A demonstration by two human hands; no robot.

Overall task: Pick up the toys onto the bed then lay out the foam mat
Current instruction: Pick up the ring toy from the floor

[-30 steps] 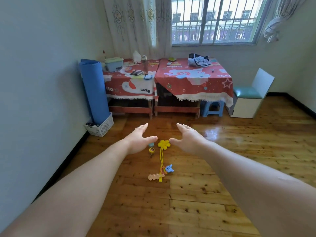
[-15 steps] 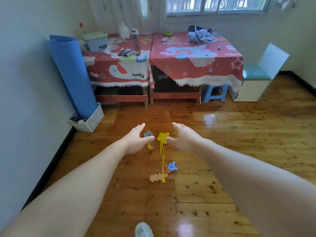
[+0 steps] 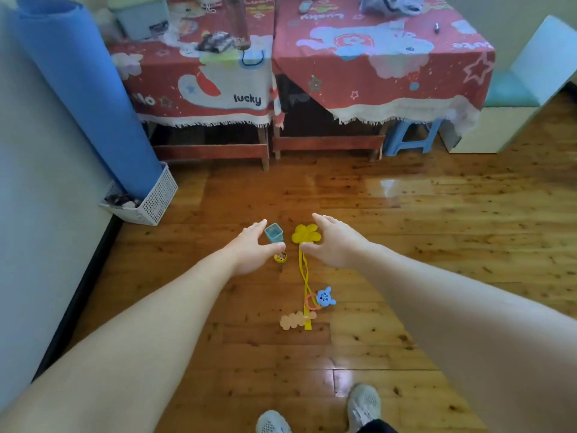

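Note:
Small toys lie on the wooden floor ahead: a teal square cup (image 3: pixel 274 232), a small yellow round toy (image 3: pixel 280 256), a yellow flower (image 3: pixel 306 233) on a long yellow stem, a blue bear-shaped toy (image 3: pixel 325 297) and a pale peach bumpy piece (image 3: pixel 295 320). My left hand (image 3: pixel 253 249) reaches out open beside the teal cup, its thumb over the yellow round toy. My right hand (image 3: pixel 334 241) is open too, next to the flower, holding nothing. A rolled blue foam mat (image 3: pixel 84 89) stands upright against the left wall.
The mat's foot rests in a white perforated basket (image 3: pixel 153 201). Two tables under red cartoon cloths (image 3: pixel 359 67) fill the back, with a blue plastic stool (image 3: pixel 412 137) and a white box seat (image 3: pixel 499 117) to the right. My shoes (image 3: pixel 362 407) show at the bottom.
The view has tilted down and come nearer to the toys; my shoes came into sight. Both hands stayed open and dropped closer to the cup and flower.

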